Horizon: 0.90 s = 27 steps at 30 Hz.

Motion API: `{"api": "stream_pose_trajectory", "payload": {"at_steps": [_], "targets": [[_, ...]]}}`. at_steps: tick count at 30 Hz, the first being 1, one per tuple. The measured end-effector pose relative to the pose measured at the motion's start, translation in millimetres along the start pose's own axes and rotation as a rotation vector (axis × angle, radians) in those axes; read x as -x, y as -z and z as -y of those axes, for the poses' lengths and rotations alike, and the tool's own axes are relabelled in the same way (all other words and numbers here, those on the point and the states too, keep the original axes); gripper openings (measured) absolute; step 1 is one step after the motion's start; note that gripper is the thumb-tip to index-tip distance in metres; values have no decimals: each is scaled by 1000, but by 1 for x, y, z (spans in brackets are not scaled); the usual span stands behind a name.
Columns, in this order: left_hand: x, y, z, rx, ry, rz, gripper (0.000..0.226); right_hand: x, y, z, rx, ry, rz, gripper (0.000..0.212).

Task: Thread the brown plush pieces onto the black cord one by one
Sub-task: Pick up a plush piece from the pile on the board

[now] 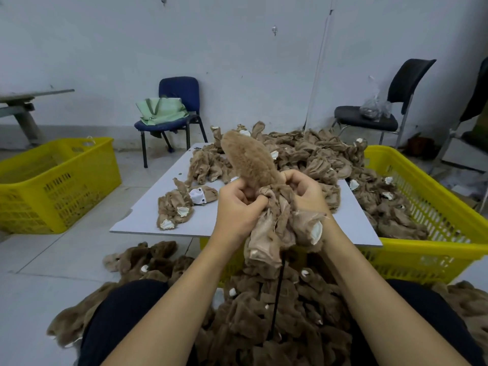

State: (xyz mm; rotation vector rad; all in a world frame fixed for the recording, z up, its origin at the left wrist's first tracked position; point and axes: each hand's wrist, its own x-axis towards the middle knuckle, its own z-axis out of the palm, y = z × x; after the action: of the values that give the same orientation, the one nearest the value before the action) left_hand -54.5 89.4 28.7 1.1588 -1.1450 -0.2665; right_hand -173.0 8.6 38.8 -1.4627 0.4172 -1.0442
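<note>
Mid-thread: plush piece (260,180) held at frame center above the surface (148,215), furry end sticking up, inside-out fabric bunched below. Left hand (237,204) fingers clenched on the bunched fabric; right hand (303,188) fingers grasping the same piece. Black cord (277,294) hangs below into the strung pile (264,326) at bottom center. Likely next: slide the piece down the cord, then grab another from the heap (303,151) upper center.

Ahead of you, a blue chair (179,101) against the wall carries a green bag (161,110). To your right a black chair (383,101) holds a clear plastic bag (375,107). A yellow crate (52,180) sits on the floor at your left.
</note>
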Motion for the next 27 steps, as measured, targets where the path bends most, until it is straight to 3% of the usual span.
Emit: {"api": "stream_pose_trajectory", "payload": {"at_steps": [3, 7, 9, 15, 20, 23, 26, 27], "targets": [[-6, 5, 6, 109, 17, -90, 26, 5, 7, 0, -66, -118, 97, 28], [-10, 8, 13, 128, -29, -121, 33, 10, 16, 0, 77, -92, 305, 28], [-9, 5, 15, 109, -24, -110, 34, 9, 16, 2, 140, -71, 284, 31], [-14, 9, 15, 83, 42, -9, 37, 9, 12, 7, 385, 147, 181, 8], [-18, 9, 8, 248, 241, 32, 28, 17, -1, 10, 413, 271, 125, 11], [-15, 5, 8, 367, 414, 18, 62, 19, -5, 9, 402, 296, 99, 9], [-13, 4, 7, 497, 533, 16, 29, 18, -6, 11, 455, 326, 96, 7], [-11, 6, 8, 526, 540, 12, 30, 17, -5, 11, 477, 337, 87, 7]]}}
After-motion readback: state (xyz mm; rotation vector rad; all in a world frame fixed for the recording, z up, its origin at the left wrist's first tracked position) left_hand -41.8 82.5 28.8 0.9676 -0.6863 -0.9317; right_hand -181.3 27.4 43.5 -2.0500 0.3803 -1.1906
